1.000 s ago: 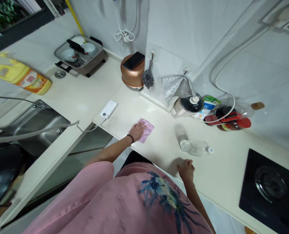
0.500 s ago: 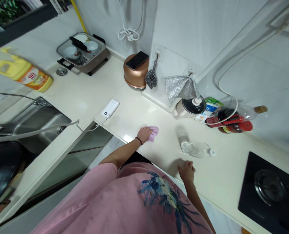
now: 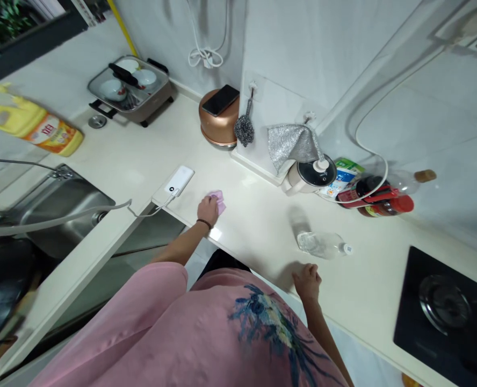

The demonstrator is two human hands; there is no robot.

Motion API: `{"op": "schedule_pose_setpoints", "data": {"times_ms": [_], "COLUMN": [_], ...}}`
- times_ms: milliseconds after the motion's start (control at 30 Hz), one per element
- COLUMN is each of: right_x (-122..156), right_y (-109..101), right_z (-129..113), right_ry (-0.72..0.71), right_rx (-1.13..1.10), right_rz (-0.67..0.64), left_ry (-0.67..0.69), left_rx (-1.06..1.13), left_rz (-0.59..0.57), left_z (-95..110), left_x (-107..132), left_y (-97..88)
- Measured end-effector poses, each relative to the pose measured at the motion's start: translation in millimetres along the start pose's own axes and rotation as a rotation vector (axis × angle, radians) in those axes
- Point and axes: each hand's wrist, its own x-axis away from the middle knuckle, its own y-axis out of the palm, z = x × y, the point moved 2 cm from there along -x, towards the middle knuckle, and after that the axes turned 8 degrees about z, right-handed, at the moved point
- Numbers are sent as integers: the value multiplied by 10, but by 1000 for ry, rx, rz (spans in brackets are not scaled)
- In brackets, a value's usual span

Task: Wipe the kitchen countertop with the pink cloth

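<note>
One hand, the left hand, has slid its pink cloth back across the counter toward the power bank, fingers closed on the bunched cloth, while the right hand stays loosely curled, empty, at the counter's edge.

Pink top with blue print, dark wristband.

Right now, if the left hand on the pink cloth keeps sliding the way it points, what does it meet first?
Probably bare counter until the wall base by the copper pot; the power bank lies just leftward. Depth is unclear.
</note>
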Motion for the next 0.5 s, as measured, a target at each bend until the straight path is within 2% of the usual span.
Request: {"op": "schedule_pose_setpoints", "data": {"times_ms": [167, 267, 333, 400, 500], "right_x": [-7, -12, -17, -22, -25], "right_y": [60, 63, 52, 37, 19], "right_z": [25, 32, 32, 28, 23], "right_ry": [-12, -13, -9, 0, 19], "right_rx": [4, -7, -10, -14, -15], "right_rz": [14, 22, 17, 11, 8], "left_ry": [300, 475, 557, 564, 374], "left_rx": [88, 207, 287, 327, 275], "left_rz": [-22, -55, -115, -148, -73], "left_z": [653, 903, 945, 890, 647], "left_x": [574, 664, 526, 252, -243], "left_y": [413, 609, 653, 618, 449]}}
